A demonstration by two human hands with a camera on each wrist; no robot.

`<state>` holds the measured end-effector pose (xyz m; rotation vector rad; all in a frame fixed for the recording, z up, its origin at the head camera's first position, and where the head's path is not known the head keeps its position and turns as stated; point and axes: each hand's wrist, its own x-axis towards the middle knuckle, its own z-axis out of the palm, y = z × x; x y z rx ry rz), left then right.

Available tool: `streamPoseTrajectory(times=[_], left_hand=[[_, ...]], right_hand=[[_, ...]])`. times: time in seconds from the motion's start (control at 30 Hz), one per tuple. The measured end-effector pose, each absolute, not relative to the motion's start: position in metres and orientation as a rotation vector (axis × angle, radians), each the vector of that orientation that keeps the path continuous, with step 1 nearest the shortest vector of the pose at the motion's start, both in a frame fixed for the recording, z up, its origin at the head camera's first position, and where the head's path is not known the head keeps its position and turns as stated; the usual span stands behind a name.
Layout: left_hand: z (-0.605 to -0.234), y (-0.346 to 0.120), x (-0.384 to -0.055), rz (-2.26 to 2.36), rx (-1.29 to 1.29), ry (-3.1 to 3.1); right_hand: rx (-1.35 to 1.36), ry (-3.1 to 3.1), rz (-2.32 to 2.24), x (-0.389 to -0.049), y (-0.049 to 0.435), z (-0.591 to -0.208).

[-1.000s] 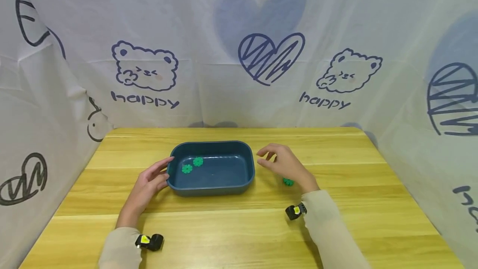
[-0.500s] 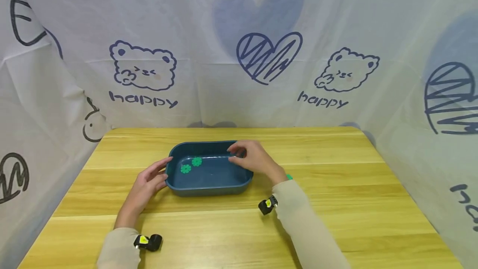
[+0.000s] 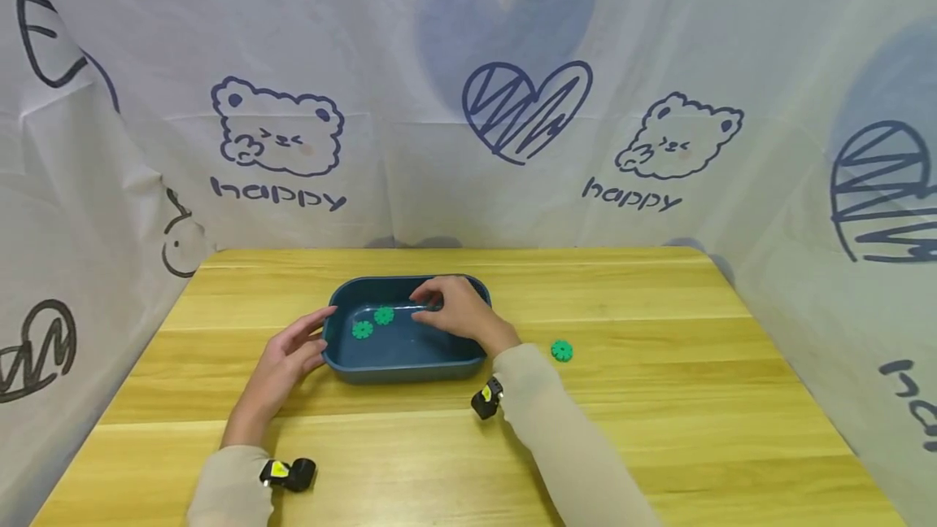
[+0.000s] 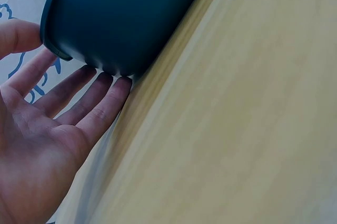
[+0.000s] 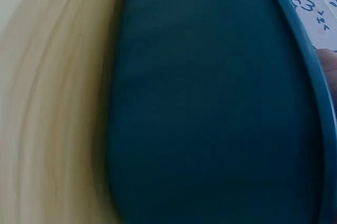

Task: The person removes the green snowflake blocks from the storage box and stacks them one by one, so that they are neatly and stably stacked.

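A dark blue rectangular basin (image 3: pixel 406 374) stands on the table. Two green notched plastic snowflake discs (image 3: pixel 362 329) lie inside at its left end. Outside, to the right of the basin, is another green snowflake disc (image 3: pixel 561 350). My left hand (image 3: pixel 281 360) touches the basin's left end. In the left wrist view its extended fingertips (image 4: pixel 121 83) rest against the outer wall, with the thumb at the rim. My right hand (image 3: pixel 457 311) is over the basin's right half, thumb and fingers apart, and I see nothing between them. The basin's wall hides most of this hand in the right wrist view.
The wooden table (image 3: pixel 659 429) extends around the basin. A white cloth (image 3: pixel 424 169) with bear and heart drawings hangs behind it and along both sides.
My right hand has moved left, from beside the basin's right end to over its inside. The disc on the table, partly covered before, is now in full view. The left hand stays at the basin.
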<state>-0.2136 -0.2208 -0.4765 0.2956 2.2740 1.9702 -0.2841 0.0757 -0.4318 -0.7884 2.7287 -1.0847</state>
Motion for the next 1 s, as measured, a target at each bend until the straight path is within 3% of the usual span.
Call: streamPoseTrajectory(times=[0.4,1.0], left_hand=[[-0.478,-0.221,-0.214,1.997,0.333,2.266],[-0.477,-0.221,-0.215,1.988,0.332,2.257]], right_hand=[[-0.768,2.671,-1.1,-0.285,0.035,-0.438],[-0.664,2.76,-0.718,-0.292,0.012,-0.444]])
